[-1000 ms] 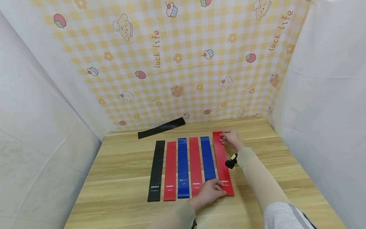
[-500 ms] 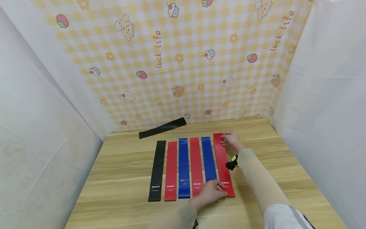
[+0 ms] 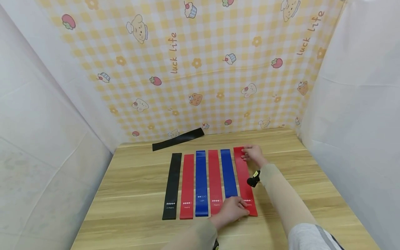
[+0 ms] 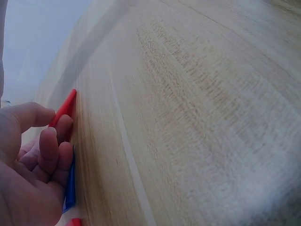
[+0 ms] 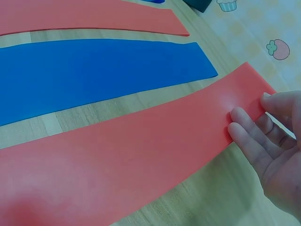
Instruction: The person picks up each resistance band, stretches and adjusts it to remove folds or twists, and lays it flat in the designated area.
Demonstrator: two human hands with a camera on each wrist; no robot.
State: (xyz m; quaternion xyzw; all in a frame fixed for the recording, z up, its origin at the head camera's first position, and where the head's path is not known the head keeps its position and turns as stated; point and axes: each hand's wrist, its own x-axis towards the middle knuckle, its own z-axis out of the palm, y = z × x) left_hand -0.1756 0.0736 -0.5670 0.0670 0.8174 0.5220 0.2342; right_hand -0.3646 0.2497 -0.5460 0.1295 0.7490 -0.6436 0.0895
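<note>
A red resistance band (image 3: 243, 170) lies lengthwise as the rightmost of a row, with white dots and lettering at its near end. My right hand (image 3: 253, 154) pinches its far end; in the right wrist view that end of the red band (image 5: 155, 136) rises off the table, thumb at the edge and fingertips against its face. At the near end my left hand (image 3: 231, 210) pinches the band's corner between thumb and finger. The left wrist view shows the red edge (image 4: 66, 108) between those fingers. Beside it lies a blue band (image 3: 229, 172), its near end hidden by my left hand.
Further left in the row lie a red band (image 3: 215, 173), a blue band (image 3: 201, 173), another red band (image 3: 187, 180) and a black band (image 3: 172, 180). A second black band (image 3: 178, 139) lies slanted at the back, near the checked cloth (image 3: 193, 83). White curtains (image 3: 353, 97) flank the table.
The red band's far end has come slightly nearer, my right hand with it. Its near end has shifted slightly toward the front, and my left hand still holds it.
</note>
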